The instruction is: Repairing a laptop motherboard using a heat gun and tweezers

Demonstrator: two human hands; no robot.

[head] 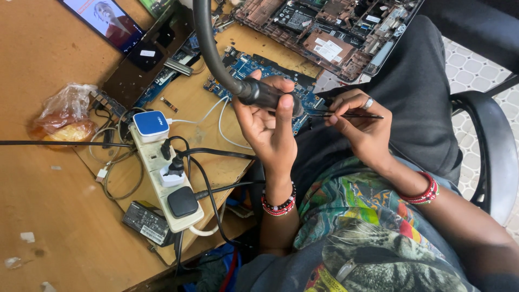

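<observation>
Above the blue circuit board (259,67), left hand (267,127) grips a black hose-fed tool handle (270,96); right hand (359,127) pinches thin tweezers (346,115) beside it.

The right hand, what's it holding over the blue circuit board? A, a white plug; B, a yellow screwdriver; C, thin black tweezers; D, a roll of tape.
C: the right hand pinches thin black tweezers with the tips pointing toward the blue circuit board, while the left hand grips a black tool handle on a thick hose.
</observation>
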